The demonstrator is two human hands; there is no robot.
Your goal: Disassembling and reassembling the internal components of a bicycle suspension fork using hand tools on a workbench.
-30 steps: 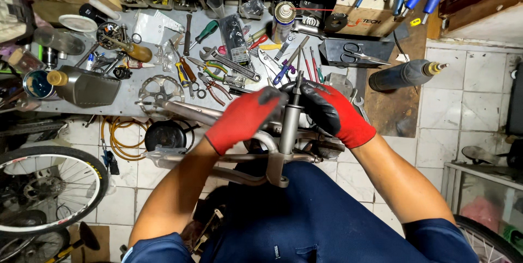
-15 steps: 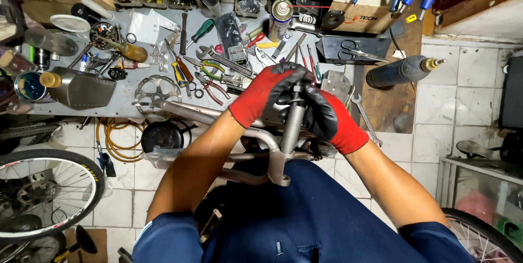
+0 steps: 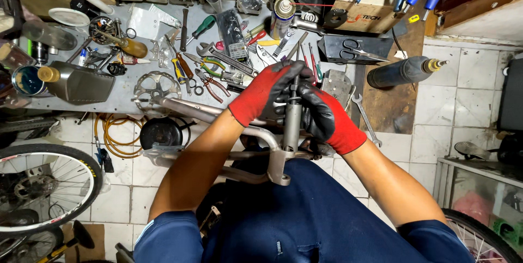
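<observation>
Both gloved hands, left hand (image 3: pixel 265 95) and right hand (image 3: pixel 327 118), gripped upright frame tube (image 3: pixel 292 124), axis running near-to-far, before cluttered counter (image 3: pixel 109 97).

Grey metal workbench (image 3: pixel 103 97) crowded with tools, seen from above. Silver chainring (image 3: pixel 157 86) at the near edge. Left of the chainring, dark metal oil can (image 3: pixel 79 84) with a yellow cap. Right of the chainring, pliers (image 3: pixel 212 86) and green-handled cutters (image 3: pixel 211 65) lying crossed. Beyond the chainring, green-handled screwdriver (image 3: pixel 202 26), adjustable wrench (image 3: pixel 226 58) and upright spray can (image 3: pixel 282 15). Far right of the chainring, black tray (image 3: pixel 354 50) with scissors (image 3: pixel 357 50), then a wooden board (image 3: pixel 400 91) bearing a dark cylinder (image 3: pixel 403 71) and a combination spanner (image 3: pixel 364 113).
</observation>
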